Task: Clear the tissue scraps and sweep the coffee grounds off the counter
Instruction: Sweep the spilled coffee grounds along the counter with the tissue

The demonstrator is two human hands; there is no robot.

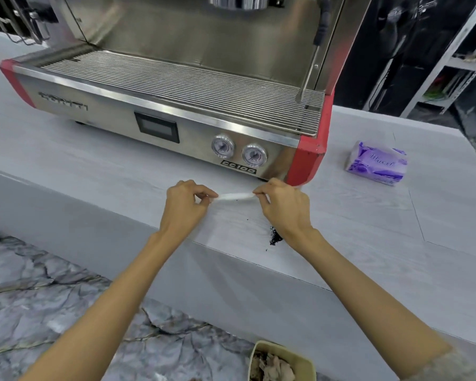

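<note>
A white tissue strip [235, 196] is stretched between both hands just above the pale counter [94, 166]. My left hand [186, 206] pinches its left end. My right hand [282, 204] pinches its right end. A small dark pile of coffee grounds [274, 238] lies on the counter near its front edge, partly hidden under my right wrist, with a few loose specks around it.
A steel and red espresso machine [176, 105] stands close behind the hands. A purple tissue pack [376, 163] lies on the counter at the right. A cream bin [282, 362] holding crumpled scraps sits on the marble-patterned floor below the counter edge.
</note>
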